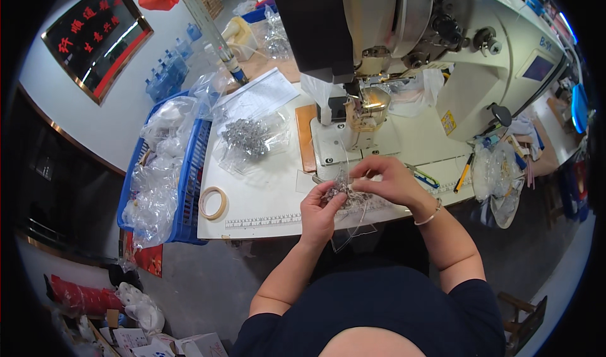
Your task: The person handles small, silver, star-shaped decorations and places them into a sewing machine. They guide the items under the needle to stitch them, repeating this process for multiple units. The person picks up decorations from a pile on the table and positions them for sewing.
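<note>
At the table's front edge, below the sewing machine's needle area (pixel 367 114), my two hands work close together. My left hand (pixel 320 213) is closed, thumb and fingers pinching a bunch of small greyish, glittery pieces with pale strings (pixel 344 192). What the pieces are is too small to make out. Just to the right, my right hand (pixel 394 181) is bent over the bunch, thumb and forefinger drawn together at its upper side. Whatever lies between those fingertips is hidden. Thin white strands hang below the bunch over the table edge.
A heap of silvery small pieces (pixel 246 136) lies on clear plastic at left. Nearby are a tape roll (pixel 213 203), a blue basket of plastic bags (pixel 199 168) and an orange-brown block (pixel 305 139). Snips (pixel 423 176) and a yellow-black cutter (pixel 464 171) lie at right.
</note>
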{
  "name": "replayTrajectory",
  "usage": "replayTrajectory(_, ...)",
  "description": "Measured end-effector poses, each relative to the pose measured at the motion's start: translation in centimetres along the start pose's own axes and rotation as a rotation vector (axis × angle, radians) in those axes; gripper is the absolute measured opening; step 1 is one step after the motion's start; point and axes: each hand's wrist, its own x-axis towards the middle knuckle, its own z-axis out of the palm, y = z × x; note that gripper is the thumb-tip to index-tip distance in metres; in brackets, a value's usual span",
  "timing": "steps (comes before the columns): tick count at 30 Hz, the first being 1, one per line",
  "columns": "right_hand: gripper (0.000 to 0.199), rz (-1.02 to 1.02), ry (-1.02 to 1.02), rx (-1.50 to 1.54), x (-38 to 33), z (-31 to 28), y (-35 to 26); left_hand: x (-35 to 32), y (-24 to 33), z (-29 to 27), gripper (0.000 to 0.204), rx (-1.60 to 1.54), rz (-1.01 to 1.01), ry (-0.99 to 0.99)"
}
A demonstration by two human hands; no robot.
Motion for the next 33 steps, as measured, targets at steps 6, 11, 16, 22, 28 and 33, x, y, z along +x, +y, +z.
replayTrajectory(6,0.02,0.167,-0.077,0.073,-3.3,-0.9,-1.3,2.1,5.3,0.7,0.026,1.096,1.153,-0.044)
replayTrajectory(11,0.064,0.088,-0.022,1.027,-5.3,3.4,0.6,2.8,5.3,0.6,0.028,1.401,1.353,-0.269)
replayTrajectory(16,0.043,0.208,0.177,1.187,-5.5,4.8,-0.5,2.8,4.7,0.7,0.025,1.455,1.434,-0.252)
replayTrajectory(22,0.016,0.34,0.516,0.831,-3.4,4.8,2.3,2.5,3.4,1.2,0.026,1.635,1.404,-0.363)
replayTrajectory(28,0.011,0.081,0.508,0.473,-2.7,2.4,2.4,1.6,3.7,2.4,0.02,1.412,1.219,-0.345)
replayTrajectory(33,0.01,0.014,0.249,0.723,-2.4,-1.8,-0.4,-2.6,-2.2,-0.2,0.024,0.525,0.016,-0.297)
